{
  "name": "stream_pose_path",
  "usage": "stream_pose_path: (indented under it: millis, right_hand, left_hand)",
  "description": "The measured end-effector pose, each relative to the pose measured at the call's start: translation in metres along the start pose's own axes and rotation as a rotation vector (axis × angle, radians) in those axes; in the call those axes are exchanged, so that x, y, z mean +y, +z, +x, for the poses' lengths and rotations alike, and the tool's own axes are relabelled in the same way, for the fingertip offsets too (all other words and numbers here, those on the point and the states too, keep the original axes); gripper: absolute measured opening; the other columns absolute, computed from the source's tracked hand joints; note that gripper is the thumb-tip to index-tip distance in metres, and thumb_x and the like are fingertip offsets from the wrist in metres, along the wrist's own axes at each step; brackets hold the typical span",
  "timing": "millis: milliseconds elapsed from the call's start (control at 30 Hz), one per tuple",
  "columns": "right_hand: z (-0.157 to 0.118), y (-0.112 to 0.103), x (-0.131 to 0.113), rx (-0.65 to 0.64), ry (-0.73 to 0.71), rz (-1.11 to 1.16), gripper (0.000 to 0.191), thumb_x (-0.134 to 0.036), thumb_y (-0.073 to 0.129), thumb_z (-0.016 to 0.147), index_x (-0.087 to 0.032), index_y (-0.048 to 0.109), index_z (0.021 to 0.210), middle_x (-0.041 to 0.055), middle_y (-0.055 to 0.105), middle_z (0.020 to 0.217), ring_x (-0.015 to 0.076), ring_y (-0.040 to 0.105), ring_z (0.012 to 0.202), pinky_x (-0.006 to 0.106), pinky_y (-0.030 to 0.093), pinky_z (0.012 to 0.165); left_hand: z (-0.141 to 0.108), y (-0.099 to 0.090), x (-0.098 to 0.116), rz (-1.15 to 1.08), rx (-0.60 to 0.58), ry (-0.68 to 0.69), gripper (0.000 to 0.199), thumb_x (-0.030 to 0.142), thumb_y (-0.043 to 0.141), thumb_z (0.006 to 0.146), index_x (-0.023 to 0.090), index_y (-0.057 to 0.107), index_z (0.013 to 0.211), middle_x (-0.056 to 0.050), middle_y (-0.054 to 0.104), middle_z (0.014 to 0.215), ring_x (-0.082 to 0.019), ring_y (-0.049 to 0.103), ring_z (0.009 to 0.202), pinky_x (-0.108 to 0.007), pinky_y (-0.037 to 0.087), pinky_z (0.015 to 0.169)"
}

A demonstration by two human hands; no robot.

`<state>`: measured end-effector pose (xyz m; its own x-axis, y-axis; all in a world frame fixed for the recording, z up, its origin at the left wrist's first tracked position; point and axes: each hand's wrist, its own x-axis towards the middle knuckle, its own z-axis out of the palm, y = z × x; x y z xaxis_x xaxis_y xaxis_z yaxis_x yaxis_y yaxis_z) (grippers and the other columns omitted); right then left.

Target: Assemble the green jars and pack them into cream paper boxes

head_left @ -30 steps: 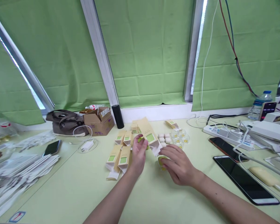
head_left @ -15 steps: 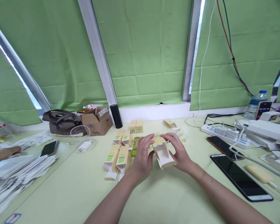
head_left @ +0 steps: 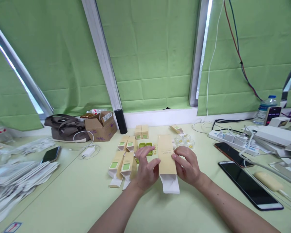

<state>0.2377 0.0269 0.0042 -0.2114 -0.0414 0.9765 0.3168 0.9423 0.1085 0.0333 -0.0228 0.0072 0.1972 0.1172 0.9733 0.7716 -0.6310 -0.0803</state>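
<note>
A tan folding carton point(head_left: 166, 152) lies between my hands, its printed face up and its near end open with a white flap point(head_left: 171, 186) hanging toward me. My left hand point(head_left: 146, 170) holds its left edge, the thumb against the side and the other fingers curled. On the right edge, my right hand point(head_left: 188, 165) pinches the carton with thumb and fingers. Left of my left hand lie several similar cartons point(head_left: 126, 165) with open near ends and green labels. Behind that hand is a green tray point(head_left: 149, 144), partly hidden. Clear round containers point(head_left: 184, 141) sit beyond my right hand.
Two closed cartons point(head_left: 141, 131) and a flat carton point(head_left: 176, 129) are farther back. Phones point(head_left: 251, 184), a power strip point(head_left: 232, 140) and cables crowd the right. White packets point(head_left: 21, 181), a phone point(head_left: 50, 154), a charger point(head_left: 88, 152) and a cardboard box point(head_left: 100, 127) are leftward.
The carton has been tipped from showing its open inside to lying with its printed face up and flap toward me. Both hands have shifted to its sides. The person's hand at far left has withdrawn.
</note>
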Motion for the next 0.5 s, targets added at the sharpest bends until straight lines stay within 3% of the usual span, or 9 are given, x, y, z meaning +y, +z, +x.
stream_pose_path:
  millis: [200,367,500]
  right_hand:
    - [0.000,0.000,-0.002,-0.029,0.044,0.021,0.063,-0.002,0.055,0.088,-0.032,0.051,0.143,0.0092,0.063,0.107,0.0255,0.065,0.096,0.046,0.061,0.077]
    - [0.004,-0.004,-0.008,-0.028,0.148,0.100,0.056,-0.008,0.059,0.086,-0.026,0.053,0.139,0.0148,0.059,0.123,0.0349,0.061,0.121,0.059,0.057,0.097]
    - [0.011,-0.006,-0.012,-0.069,0.383,0.343,0.045,-0.024,0.063,0.092,-0.026,0.056,0.136,0.0172,0.056,0.141,0.0389,0.054,0.137,0.065,0.048,0.111]
  left_hand:
    - [0.001,0.001,0.000,-0.026,0.000,-0.007,0.039,0.006,0.064,0.087,0.030,0.049,0.114,-0.009,0.053,0.137,-0.027,0.057,0.124,-0.053,0.050,0.100]
    - [0.002,0.000,0.000,-0.072,-0.049,-0.023,0.040,0.007,0.061,0.092,0.029,0.051,0.125,-0.011,0.054,0.136,-0.028,0.052,0.134,-0.053,0.050,0.107]
    - [0.000,0.001,0.000,-0.236,-0.167,-0.110,0.046,0.017,0.054,0.101,0.026,0.045,0.145,-0.017,0.054,0.143,-0.031,0.049,0.141,-0.058,0.047,0.113]
